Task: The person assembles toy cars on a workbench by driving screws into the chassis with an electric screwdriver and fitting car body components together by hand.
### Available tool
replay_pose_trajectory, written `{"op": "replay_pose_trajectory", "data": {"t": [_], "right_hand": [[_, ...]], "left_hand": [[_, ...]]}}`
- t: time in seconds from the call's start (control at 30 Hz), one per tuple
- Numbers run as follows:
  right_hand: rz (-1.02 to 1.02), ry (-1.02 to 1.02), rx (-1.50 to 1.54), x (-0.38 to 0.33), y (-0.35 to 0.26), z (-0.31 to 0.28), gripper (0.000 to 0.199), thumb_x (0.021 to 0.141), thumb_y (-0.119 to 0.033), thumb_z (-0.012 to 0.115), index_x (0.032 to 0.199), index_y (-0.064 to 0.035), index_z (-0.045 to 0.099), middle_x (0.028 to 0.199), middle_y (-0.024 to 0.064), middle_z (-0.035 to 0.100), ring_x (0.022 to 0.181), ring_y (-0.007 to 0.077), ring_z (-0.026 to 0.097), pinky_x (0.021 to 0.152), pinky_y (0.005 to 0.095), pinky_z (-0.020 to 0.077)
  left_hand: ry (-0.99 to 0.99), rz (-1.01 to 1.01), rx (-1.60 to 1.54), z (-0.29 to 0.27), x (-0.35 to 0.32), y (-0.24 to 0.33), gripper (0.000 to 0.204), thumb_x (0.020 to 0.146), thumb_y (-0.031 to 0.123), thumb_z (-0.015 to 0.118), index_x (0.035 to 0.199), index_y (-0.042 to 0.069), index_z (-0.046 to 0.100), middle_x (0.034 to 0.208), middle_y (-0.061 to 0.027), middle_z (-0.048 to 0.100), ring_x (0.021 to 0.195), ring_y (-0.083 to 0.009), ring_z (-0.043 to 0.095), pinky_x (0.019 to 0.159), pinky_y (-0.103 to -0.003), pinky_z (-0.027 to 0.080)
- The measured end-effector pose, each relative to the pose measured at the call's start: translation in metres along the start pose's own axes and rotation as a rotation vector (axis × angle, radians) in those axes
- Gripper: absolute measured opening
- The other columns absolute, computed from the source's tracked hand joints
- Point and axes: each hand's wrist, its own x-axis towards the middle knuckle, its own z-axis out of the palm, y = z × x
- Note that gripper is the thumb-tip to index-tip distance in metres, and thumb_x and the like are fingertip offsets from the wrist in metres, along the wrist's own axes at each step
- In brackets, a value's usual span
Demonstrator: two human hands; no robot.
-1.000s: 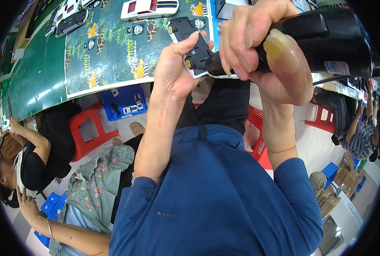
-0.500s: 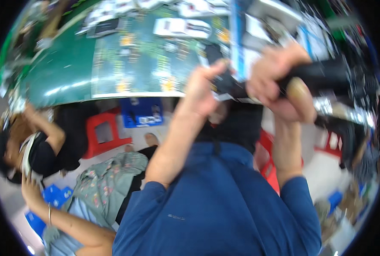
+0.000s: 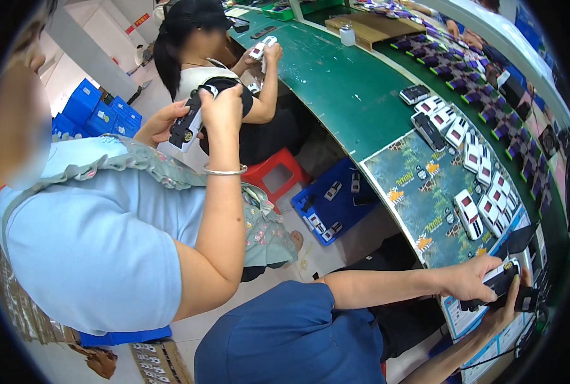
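Low at the right of the head view, my left hand (image 3: 469,280) is closed on a toy car (image 3: 504,276) with a white body and a black underside turned up. From below, my right hand (image 3: 507,308) has its fingers wrapped round the same car. A dark block-like piece (image 3: 527,299) sits against the car's far right end; its kind cannot be made out. Just beyond my hands, several white toy cars with black stripes, among them one white car (image 3: 468,214), lie on a patterned mat (image 3: 403,185).
A co-worker in light blue at the left holds another toy car (image 3: 188,125). Farther off, a person in a black cap handles a white car (image 3: 262,48). A blue bin (image 3: 326,201) with cars and a red stool (image 3: 275,173) stand beside the green table (image 3: 336,96).
The view has swung left, so my hands now show at the right edge. The earlier frame is blurred, with a long black object at my right hand; now both hands grip the toy car.
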Motion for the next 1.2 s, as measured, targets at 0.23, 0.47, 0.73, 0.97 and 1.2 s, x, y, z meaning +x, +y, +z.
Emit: {"op": "replay_pose_trajectory", "data": {"t": [0.23, 0.47, 0.73, 0.97, 1.2], "right_hand": [[-0.024, 0.058, -0.032, 0.002, -0.003, -0.008, 0.038, 0.092, -0.01, 0.063, 0.126, 0.004, 0.053, 0.112, 0.0138, 0.061, 0.096, 0.018, 0.064, 0.08, 0.0287, 0.0551], [0.013, 0.161, 0.081, 0.0, -0.011, -0.026, 0.037, 0.096, -0.015, 0.06, 0.13, -0.0007, 0.054, 0.118, 0.0102, 0.059, 0.1, 0.0155, 0.062, 0.086, 0.03, 0.0532], [0.002, 0.089, 0.181, -0.007, -0.006, -0.04, 0.037, 0.097, -0.014, 0.058, 0.132, -0.0023, 0.052, 0.119, 0.0107, 0.061, 0.102, 0.0175, 0.063, 0.089, 0.0331, 0.0535], [0.053, 0.074, 0.308, -0.01, -0.004, -0.04, 0.035, 0.096, -0.011, 0.059, 0.13, -0.0036, 0.052, 0.114, 0.0098, 0.063, 0.1, 0.0161, 0.064, 0.089, 0.0322, 0.0525], [0.035, 0.143, 0.264, -0.015, -0.003, -0.035, 0.039, 0.091, -0.006, 0.063, 0.128, -0.0002, 0.052, 0.111, 0.011, 0.063, 0.099, 0.0173, 0.063, 0.089, 0.0328, 0.0519]], "left_hand": [[0.084, 0.115, 0.079, 0.008, 0.004, -0.014, 0.046, 0.074, 0.014, 0.075, 0.11, -0.003, 0.052, 0.094, -0.0115, 0.061, 0.086, -0.0145, 0.059, 0.072, -0.028, 0.049], [0.208, 0.248, 0.633, -0.002, -0.021, -0.01, 0.045, 0.067, 0.037, 0.084, 0.075, -0.001, 0.063, 0.062, -0.0152, 0.061, 0.054, -0.028, 0.061, 0.052, -0.036, 0.045], [0.189, 0.353, 0.63, 0.003, -0.022, -0.015, 0.043, 0.069, 0.036, 0.083, 0.07, 0.0, 0.058, 0.054, -0.0137, 0.054, 0.046, -0.0247, 0.054, 0.048, -0.035, 0.039], [0.168, 0.308, 0.561, 0.004, -0.018, -0.014, 0.04, 0.071, 0.029, 0.083, 0.067, 0.001, 0.055, 0.053, -0.008, 0.047, 0.048, -0.0131, 0.046, 0.046, -0.032, 0.035], [0.064, 0.177, 0.634, -0.002, -0.015, -0.017, 0.036, 0.076, 0.03, 0.081, 0.075, 0.001, 0.059, 0.059, -0.0067, 0.053, 0.054, -0.0083, 0.046, 0.047, -0.03, 0.035]]}}
